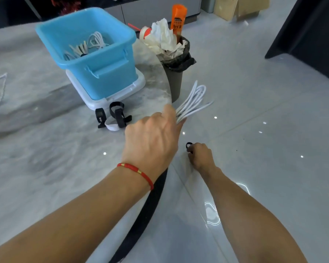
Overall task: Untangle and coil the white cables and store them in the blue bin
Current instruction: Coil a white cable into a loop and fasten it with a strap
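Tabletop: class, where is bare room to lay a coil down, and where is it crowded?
Free: the marble table left of the left hand, in front of the black straps. Crowded: by the blue bin, its white lid and the straps.

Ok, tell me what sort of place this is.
Probably a home or small office room: a marble-look table on glossy floor tiles, an overfull waste bin, cardboard boxes by the wall.
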`<state>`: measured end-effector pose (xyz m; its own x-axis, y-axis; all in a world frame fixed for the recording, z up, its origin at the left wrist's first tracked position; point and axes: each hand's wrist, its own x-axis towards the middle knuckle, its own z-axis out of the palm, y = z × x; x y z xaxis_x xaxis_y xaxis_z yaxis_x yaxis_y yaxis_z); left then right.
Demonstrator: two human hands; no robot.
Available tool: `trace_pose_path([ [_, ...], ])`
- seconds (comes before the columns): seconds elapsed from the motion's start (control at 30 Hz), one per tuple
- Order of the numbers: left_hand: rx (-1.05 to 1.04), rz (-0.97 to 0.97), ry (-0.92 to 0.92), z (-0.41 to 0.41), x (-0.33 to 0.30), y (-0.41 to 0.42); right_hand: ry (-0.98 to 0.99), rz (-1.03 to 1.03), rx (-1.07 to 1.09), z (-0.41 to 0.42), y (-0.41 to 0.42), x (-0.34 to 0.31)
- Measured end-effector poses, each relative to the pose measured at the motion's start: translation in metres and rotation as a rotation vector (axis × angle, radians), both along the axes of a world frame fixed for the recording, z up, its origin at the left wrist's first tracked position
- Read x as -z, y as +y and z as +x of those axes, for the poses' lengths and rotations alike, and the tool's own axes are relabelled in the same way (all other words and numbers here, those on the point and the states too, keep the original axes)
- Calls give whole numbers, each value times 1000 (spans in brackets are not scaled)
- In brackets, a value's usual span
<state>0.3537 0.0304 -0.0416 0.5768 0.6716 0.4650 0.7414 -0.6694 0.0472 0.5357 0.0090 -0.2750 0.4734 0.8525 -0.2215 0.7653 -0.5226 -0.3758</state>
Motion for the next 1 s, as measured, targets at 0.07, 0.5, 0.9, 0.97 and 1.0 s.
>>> trace_pose_path([
  [0.07, -38, -27, 56, 2, -1, 0, 207, 198, 155, -7, -17, -19],
  [0.5, -159, -708, 86, -80, -61, -64, 921, 634, 192, -93, -137, -271],
  [0.9, -25, -1198, -104, -250, -150, -78, 758, 625, -277, -222, -129, -431],
  [0.97, -3, -1085, 35, -264, -152, -75, 616, 566, -383, -243, -116, -435],
  [1.0, 3, -1039, 84, -269, -153, -75, 550, 545, -424, -252, -111, -435],
])
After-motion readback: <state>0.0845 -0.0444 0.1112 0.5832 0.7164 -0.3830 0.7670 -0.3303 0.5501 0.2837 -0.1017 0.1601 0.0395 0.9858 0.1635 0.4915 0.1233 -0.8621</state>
